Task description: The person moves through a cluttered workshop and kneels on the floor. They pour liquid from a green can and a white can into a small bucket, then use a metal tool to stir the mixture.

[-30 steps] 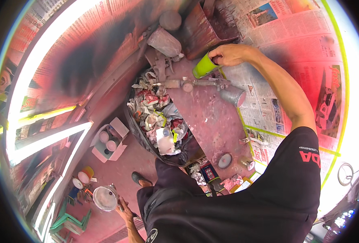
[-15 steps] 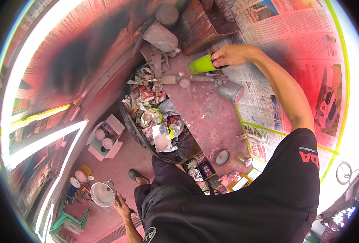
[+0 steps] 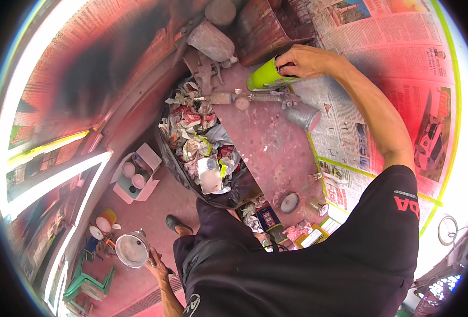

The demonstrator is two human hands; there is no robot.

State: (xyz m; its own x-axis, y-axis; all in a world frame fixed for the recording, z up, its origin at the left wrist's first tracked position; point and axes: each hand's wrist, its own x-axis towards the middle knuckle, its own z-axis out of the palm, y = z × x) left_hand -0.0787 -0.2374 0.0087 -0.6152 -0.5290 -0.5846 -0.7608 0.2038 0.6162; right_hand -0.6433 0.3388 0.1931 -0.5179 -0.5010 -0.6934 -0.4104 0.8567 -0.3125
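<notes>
My right hand [image 3: 308, 61] is stretched out over the stained bench, its fingers hooked into the open end of a lime-green cup [image 3: 268, 75]. The cup is tilted, with its base toward the left. Low on the left, my left hand [image 3: 157, 263] is closed round a spray gun, whose round lidded paint cup [image 3: 132, 249] faces up; most of its body is hidden below. Near the green cup, a second spray gun [image 3: 205, 74] with a dusty cup [image 3: 211, 40] lies on the bench. A grey metal can [image 3: 303, 117] lies on its side there too.
A black bag [image 3: 165, 150] full of crumpled paper stands against the bench [image 3: 265, 142]. On the floor are an open carton [image 3: 137, 174] with cans and a green stool [image 3: 89, 282]. Newspaper [image 3: 345, 113] covers the right side. A round lid [image 3: 289, 203] rests at the near bench edge.
My right hand has lifted slightly and turned the green cup, so its open end sits higher and more of its side shows. My left hand with the spray gun has shifted slightly left and up.
</notes>
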